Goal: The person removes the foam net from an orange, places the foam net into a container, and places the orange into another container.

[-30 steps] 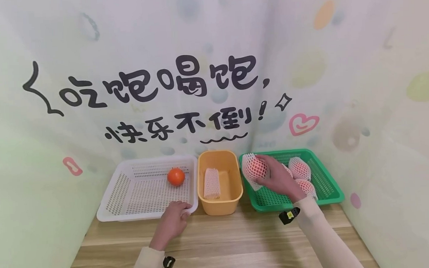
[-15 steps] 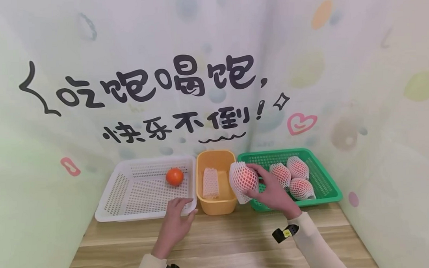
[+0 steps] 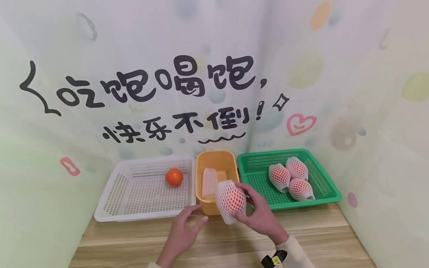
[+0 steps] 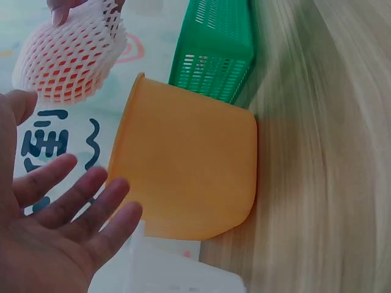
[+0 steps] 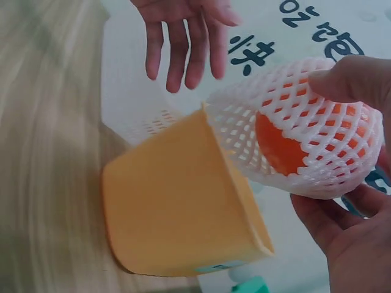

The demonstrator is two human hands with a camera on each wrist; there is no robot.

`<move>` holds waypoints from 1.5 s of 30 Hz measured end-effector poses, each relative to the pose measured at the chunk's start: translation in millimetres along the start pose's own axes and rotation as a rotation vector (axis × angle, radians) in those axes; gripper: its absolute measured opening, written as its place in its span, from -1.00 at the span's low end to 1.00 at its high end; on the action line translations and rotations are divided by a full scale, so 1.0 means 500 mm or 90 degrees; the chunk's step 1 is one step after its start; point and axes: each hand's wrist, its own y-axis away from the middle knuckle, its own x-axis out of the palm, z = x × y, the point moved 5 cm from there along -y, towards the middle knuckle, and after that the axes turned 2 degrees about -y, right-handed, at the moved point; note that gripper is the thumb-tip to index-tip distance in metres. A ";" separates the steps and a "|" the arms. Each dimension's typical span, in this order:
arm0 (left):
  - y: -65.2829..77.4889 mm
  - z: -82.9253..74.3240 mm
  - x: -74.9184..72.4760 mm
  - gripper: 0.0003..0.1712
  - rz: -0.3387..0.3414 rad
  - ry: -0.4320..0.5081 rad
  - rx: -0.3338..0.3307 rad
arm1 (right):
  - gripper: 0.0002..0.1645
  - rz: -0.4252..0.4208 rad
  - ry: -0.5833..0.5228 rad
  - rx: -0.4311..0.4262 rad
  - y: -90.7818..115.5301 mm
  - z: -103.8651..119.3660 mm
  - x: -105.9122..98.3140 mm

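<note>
My right hand point(image 3: 258, 216) grips a red-orange tomato in a white foam net point(image 3: 232, 202), over the front of the yellow bin point(image 3: 215, 153). In the right wrist view the thumb lies on the foam net point(image 5: 342, 140) and fingers support it from below; the net's loose end gapes, and the bare tomato point(image 5: 280, 145) shows inside. My left hand point(image 3: 184, 231) is apart from it, with fingers spread and nothing held, near the white basket's front corner. In the left wrist view, the left palm point(image 4: 55, 238) faces up beside the bin.
At the left, a white basket point(image 3: 108, 193) holds one bare tomato point(image 3: 174, 177). An empty foam net point(image 3: 210, 182) lies in the yellow bin. Three netted fruits point(image 3: 280, 178) sit in the green basket point(image 3: 331, 189) at the right. A printed curtain point(image 3: 212, 71) stands behind.
My right hand has carried the netted tomato from the green basket leftward and toward me. The left hand has let go of the white basket's rim and moved right, toward the right hand.
</note>
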 end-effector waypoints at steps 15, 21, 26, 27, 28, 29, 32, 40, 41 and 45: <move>0.035 0.034 0.068 -0.31 0.197 0.217 -0.118 | -0.13 0.046 -0.033 -0.115 0.062 -0.043 0.105; 0.048 0.055 0.094 -0.31 0.188 0.272 -0.143 | -0.12 0.070 -0.044 -0.082 0.083 -0.084 0.132; 0.060 0.084 0.106 -0.28 0.177 0.264 -0.172 | -0.12 0.075 -0.055 -0.048 0.100 -0.131 0.149; 0.062 0.094 0.110 -0.26 0.178 0.261 -0.169 | -0.13 0.074 -0.054 -0.037 0.104 -0.145 0.153; 0.063 0.096 0.111 -0.26 0.180 0.255 -0.165 | -0.13 0.073 -0.054 -0.028 0.108 -0.160 0.157; 0.063 0.098 0.111 -0.25 0.181 0.253 -0.160 | -0.14 0.070 -0.057 -0.016 0.111 -0.174 0.161; 0.066 0.106 0.115 -0.22 0.185 0.233 -0.141 | -0.15 0.067 -0.062 0.017 0.118 -0.203 0.168; 0.071 0.127 0.126 -0.24 0.196 0.189 -0.139 | 0.01 0.069 -0.101 0.097 0.122 -0.195 0.163; 0.071 0.129 0.127 -0.25 0.198 0.186 -0.133 | 0.00 0.078 -0.101 0.108 0.121 -0.191 0.162; 0.073 0.136 0.130 -0.27 0.199 0.176 -0.128 | -0.11 0.103 -0.078 0.131 0.119 -0.183 0.158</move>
